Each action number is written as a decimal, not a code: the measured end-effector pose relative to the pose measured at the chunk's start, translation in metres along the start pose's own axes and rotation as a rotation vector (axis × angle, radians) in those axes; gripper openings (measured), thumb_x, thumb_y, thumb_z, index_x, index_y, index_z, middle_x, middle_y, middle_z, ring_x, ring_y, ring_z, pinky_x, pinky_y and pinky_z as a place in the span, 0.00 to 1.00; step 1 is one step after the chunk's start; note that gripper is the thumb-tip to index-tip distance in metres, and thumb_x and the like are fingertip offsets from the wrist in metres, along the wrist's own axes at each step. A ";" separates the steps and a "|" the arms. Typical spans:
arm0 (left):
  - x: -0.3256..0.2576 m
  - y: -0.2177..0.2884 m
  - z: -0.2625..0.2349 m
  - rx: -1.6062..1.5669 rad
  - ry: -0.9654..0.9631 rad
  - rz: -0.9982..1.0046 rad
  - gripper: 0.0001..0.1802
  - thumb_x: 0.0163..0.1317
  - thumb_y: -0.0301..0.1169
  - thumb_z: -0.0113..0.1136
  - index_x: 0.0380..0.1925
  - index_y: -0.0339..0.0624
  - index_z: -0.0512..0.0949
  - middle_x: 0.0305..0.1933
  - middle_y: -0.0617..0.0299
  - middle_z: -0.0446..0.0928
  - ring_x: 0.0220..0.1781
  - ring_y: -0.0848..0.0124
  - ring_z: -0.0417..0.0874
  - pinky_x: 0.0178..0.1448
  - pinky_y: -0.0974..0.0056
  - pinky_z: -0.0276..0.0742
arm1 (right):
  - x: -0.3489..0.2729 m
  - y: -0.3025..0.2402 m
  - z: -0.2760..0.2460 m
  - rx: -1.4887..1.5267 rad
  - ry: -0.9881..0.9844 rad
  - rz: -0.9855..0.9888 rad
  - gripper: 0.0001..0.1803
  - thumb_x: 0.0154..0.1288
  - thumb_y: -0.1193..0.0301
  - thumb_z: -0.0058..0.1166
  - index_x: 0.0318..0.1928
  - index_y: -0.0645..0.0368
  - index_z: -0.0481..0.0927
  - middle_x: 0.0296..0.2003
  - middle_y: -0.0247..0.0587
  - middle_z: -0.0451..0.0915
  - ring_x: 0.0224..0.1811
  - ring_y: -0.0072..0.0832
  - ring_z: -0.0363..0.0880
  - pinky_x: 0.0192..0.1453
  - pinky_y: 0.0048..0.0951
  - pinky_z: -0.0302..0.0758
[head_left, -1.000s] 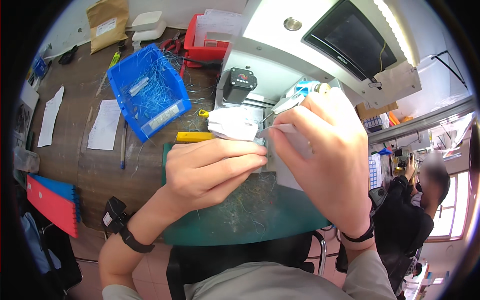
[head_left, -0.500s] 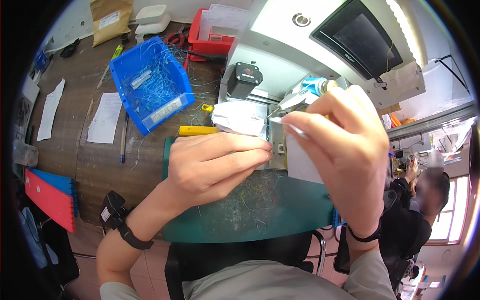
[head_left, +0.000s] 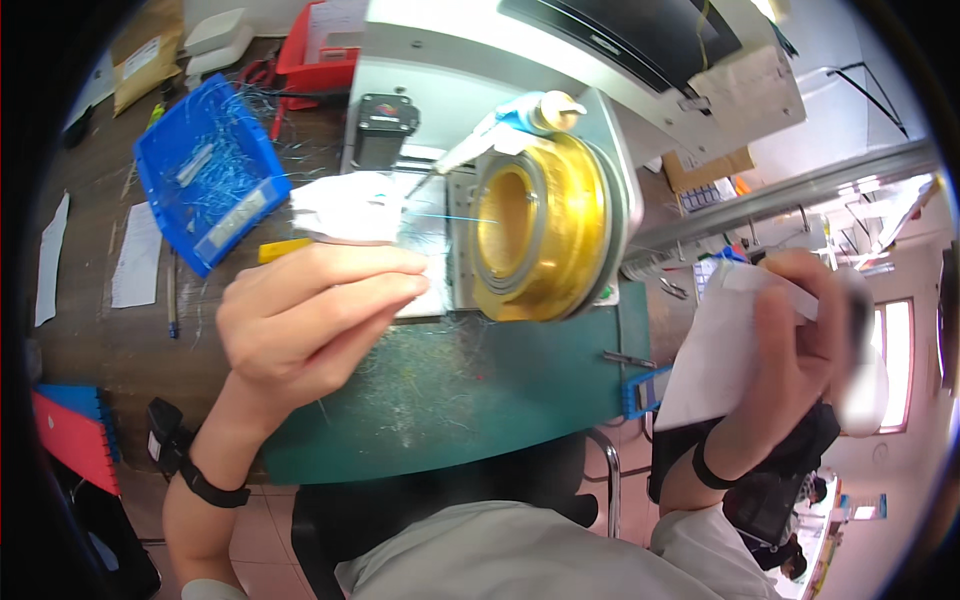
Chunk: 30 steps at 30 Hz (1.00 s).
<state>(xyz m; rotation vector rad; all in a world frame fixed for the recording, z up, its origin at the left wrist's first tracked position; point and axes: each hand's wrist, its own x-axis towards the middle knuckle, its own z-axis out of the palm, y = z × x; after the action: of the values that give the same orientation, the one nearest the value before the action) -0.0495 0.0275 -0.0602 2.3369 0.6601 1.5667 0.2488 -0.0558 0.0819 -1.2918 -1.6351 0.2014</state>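
Being pinched in the closed left hand [head_left: 310,330] is a white cloth [head_left: 345,208], at nine o'clock of the gold ring [head_left: 535,225]; a white sheet [head_left: 715,350] is being gripped by the right hand [head_left: 800,340], so wiping seems unfinished.

An assembly bench in a small factory or workshop — seen from above a seated worker. A green cutting mat [head_left: 480,390] covers the wooden bench [head_left: 100,340] at centre frame, littered with fine wire offcuts. Behind it, centre right, a grey machine [head_left: 440,70] carries a large brass-coloured ring fixture [head_left: 530,230] and a dark screen [head_left: 640,35] at the upper edge. In the upper left sit a blue parts bin [head_left: 205,185] full of thin wires, a red bin [head_left: 320,60] and paper slips [head_left: 130,255]. At the lower right edge, beyond a metal rail [head_left: 800,185], another person [head_left: 790,490] sits near a bright window [head_left: 890,365] — a shared production floor.
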 end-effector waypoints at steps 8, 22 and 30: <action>0.005 0.007 0.006 0.182 0.021 0.112 0.13 0.52 0.16 0.76 0.38 0.38 0.90 0.44 0.59 0.91 0.41 0.62 0.86 0.46 0.62 0.82 | -0.088 0.111 -0.003 -0.055 -0.350 0.453 0.19 0.66 0.72 0.74 0.56 0.60 0.87 0.44 0.32 0.90 0.46 0.19 0.82 0.51 0.27 0.77; -0.019 0.050 0.033 -0.940 0.514 -0.738 0.14 0.86 0.36 0.52 0.48 0.36 0.79 0.55 0.57 0.81 0.56 0.68 0.85 0.59 0.66 0.81 | -0.077 0.164 -0.085 -0.456 -0.852 0.145 0.13 0.62 0.76 0.69 0.47 0.58 0.84 0.40 0.42 0.83 0.49 0.46 0.82 0.53 0.43 0.80; -0.019 0.055 0.028 -1.266 0.470 -1.203 0.16 0.85 0.35 0.53 0.61 0.36 0.75 0.63 0.55 0.80 0.54 0.74 0.86 0.64 0.69 0.84 | -0.063 0.159 -0.047 -0.068 -0.088 0.235 0.07 0.72 0.84 0.61 0.48 0.65 0.83 0.46 0.36 0.82 0.46 0.23 0.81 0.50 0.24 0.78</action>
<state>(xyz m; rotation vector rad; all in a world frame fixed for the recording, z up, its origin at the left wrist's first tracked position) -0.0175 -0.0286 -0.0613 0.4336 0.6314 1.2118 0.3821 -0.0601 -0.0356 -1.5467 -1.5721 0.3529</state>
